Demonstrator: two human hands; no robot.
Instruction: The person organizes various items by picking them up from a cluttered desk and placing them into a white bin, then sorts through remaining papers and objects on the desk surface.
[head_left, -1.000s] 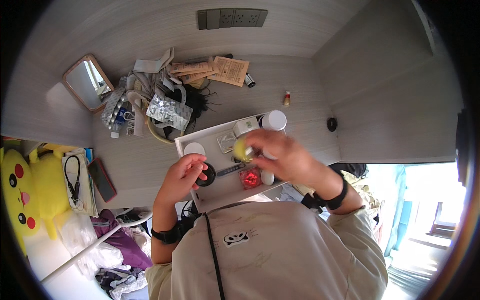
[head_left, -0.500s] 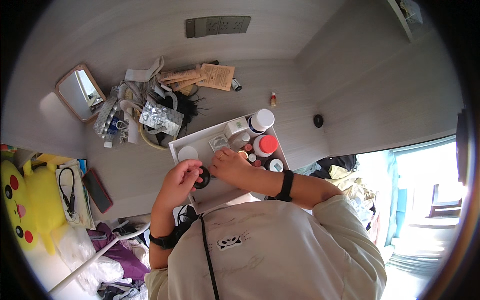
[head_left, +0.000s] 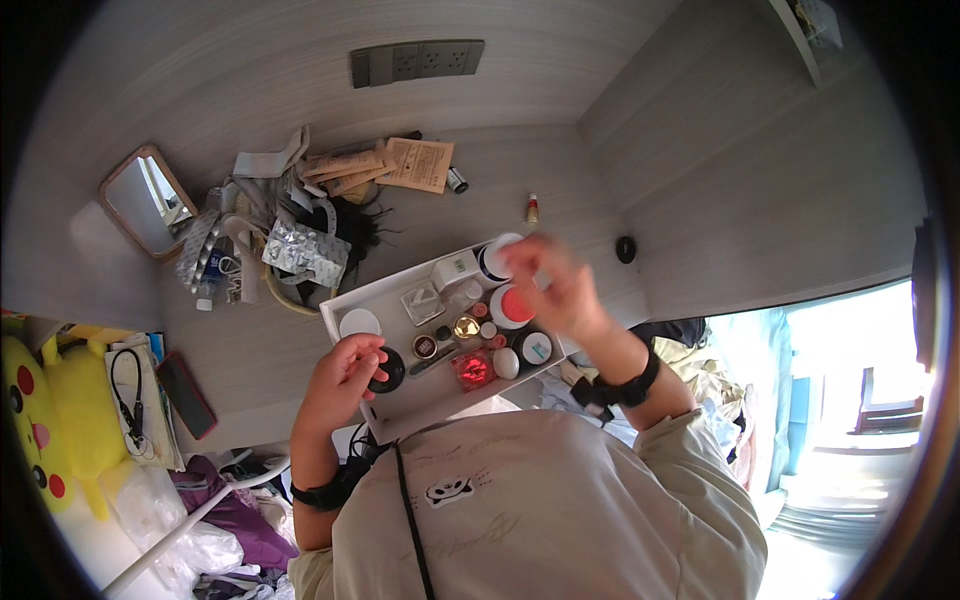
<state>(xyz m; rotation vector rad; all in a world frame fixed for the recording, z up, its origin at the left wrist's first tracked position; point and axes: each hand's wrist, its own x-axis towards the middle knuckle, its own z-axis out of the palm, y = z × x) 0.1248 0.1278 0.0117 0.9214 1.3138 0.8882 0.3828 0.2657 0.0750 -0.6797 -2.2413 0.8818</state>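
Observation:
A white open box (head_left: 405,424) sits at the near edge of the desk. Over its left side, my left hand (head_left: 340,385) has its fingers curled against a black round case (head_left: 389,370). A white round lid (head_left: 360,323) lies just beyond that hand. My right hand (head_left: 565,295), smeared by motion, is raised above the box's right side, over a jar with a red lid (head_left: 514,306) and a white-capped bottle (head_left: 495,258); whether it holds anything is unclear. Between the hands are a clear square case (head_left: 422,302), a red faceted item (head_left: 473,370) and several small pots.
Behind the box stands a tiny bottle (head_left: 532,208), with a black ring (head_left: 626,249) to its right. Blister packs (head_left: 305,254), brown packets (head_left: 415,165) and a mirror (head_left: 148,200) crowd the back left. A phone (head_left: 187,395) lies at the left edge.
My right hand has lifted from the middle of the box and swung right, uncovering the small pots and the red item. My left hand stays by the black case. The whole view has shifted slightly.

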